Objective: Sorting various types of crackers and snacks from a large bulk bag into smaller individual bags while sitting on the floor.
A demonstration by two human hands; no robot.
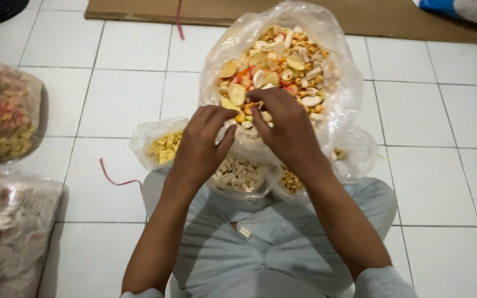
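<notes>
Both hands — left hand (202, 140), right hand (284, 121) — curl into mixed snack bag (335, 105).

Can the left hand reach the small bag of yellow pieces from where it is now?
Probably yes. The left hand is at the big mixed-snack bag, and the bag of yellow pieces lies open just beside it, with nothing between.

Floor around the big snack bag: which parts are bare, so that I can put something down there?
Bare white tile floor lies between the big mixed-snack bag and the filled bags at the left edge. More lies right of the big bag, up to the board. It is crowded at the knees, where both hands and three small bags meet.
</notes>
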